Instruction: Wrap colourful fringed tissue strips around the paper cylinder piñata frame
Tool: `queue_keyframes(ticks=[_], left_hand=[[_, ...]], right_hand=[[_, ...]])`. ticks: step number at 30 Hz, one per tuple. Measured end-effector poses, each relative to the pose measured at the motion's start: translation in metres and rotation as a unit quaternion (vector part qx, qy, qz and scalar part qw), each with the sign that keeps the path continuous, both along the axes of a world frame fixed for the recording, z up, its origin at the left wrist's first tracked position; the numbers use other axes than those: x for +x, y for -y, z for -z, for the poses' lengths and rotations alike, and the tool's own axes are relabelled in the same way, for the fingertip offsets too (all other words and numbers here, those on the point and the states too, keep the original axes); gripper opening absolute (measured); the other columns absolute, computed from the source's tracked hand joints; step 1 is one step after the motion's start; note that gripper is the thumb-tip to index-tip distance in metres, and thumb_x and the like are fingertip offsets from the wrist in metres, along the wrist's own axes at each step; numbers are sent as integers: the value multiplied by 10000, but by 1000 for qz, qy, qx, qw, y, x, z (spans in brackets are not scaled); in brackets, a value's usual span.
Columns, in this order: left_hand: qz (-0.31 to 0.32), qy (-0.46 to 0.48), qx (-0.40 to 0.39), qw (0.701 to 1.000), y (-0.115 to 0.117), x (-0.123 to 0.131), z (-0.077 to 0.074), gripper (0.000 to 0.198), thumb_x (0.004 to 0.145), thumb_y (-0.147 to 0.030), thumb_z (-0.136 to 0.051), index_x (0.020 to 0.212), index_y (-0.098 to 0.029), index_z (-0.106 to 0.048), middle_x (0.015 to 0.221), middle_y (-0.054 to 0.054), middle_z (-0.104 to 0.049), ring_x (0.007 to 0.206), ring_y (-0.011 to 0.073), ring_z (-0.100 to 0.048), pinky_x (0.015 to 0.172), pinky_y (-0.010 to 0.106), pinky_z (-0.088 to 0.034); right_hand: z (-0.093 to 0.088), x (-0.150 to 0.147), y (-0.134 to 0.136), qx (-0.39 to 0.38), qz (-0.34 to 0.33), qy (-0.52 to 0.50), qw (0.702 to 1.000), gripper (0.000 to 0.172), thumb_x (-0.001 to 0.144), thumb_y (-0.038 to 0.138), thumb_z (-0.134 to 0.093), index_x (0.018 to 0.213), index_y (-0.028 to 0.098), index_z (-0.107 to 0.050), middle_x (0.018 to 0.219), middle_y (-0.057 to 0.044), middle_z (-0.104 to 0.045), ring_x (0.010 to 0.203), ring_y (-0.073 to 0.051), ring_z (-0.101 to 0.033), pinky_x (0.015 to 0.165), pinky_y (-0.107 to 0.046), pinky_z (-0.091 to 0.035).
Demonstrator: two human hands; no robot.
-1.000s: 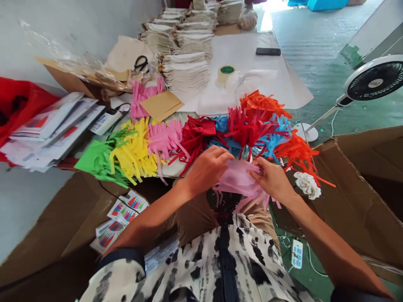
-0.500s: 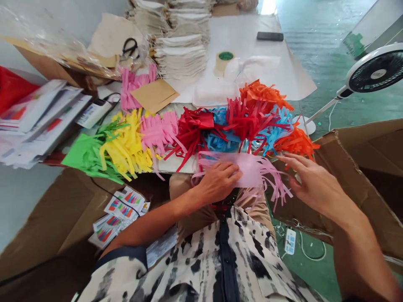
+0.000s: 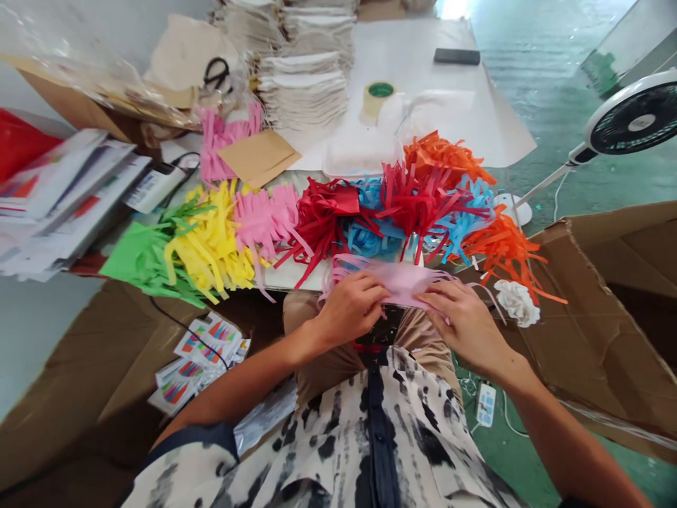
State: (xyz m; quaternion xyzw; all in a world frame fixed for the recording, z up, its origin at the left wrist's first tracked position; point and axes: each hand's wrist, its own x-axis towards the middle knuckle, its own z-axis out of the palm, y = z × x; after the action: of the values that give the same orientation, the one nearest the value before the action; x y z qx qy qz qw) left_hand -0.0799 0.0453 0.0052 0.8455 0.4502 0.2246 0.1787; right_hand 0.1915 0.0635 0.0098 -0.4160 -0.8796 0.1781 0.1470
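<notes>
A pale pink fringed paper strip [image 3: 403,280] lies across my lap at the table's near edge. My left hand [image 3: 350,309] is closed on its left part, fingers curled over the paper. My right hand [image 3: 463,323] pinches its right part between thumb and fingers. Just beyond my hands runs a row of fringed paper piles: green [image 3: 138,259], yellow [image 3: 214,243], pink [image 3: 264,219], red [image 3: 328,215], blue [image 3: 370,236] and orange [image 3: 449,159].
A white paper flower [image 3: 517,302] rests on an open cardboard box [image 3: 608,310] at my right. Tape roll [image 3: 376,99], scissors [image 3: 216,72], phone [image 3: 457,56] and stacked cream paper [image 3: 307,85] lie farther back. A fan [image 3: 632,123] stands on the floor. Printed cards [image 3: 204,346] lie at lower left.
My right hand, which had lifted off to the right with fingers spread, has come back and taken hold of the pink strip's right part. The left hand stayed on the strip.
</notes>
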Motion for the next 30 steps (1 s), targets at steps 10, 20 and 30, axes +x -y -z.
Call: queue_keyframes(ticks=[10, 20, 30], left_hand=[[-180, -32, -114, 976, -25, 8, -15, 210, 1048, -304, -575, 1024, -193, -752, 978, 68, -811, 914, 232, -742, 789, 325, -468], [-190, -137, -110, 966, -42, 13, -17, 282, 1036, -414, -569, 1045, -198, -749, 889, 88, -806, 854, 277, -767, 678, 326, -416], [-184, -156, -111, 964, -47, 6, -18, 180, 979, -325, -610, 1003, -214, -750, 876, 85, -797, 862, 283, -763, 715, 333, -475]], right_hand=[[-1, -20, -14, -62, 213, 0, 975, 359, 1037, 502, -511, 884, 223, -677, 742, -34, -696, 695, -208, -635, 649, -304, -331], [-3, -34, -16, -26, 246, 130, 960, 383, 1073, 487, -441, 936, 209, -665, 812, -88, -722, 744, -241, -654, 625, -328, -236], [-2, -38, -15, -6, 261, 161, 952, 383, 1079, 489, -431, 973, 210, -671, 831, -96, -737, 742, -239, -673, 605, -332, -223]])
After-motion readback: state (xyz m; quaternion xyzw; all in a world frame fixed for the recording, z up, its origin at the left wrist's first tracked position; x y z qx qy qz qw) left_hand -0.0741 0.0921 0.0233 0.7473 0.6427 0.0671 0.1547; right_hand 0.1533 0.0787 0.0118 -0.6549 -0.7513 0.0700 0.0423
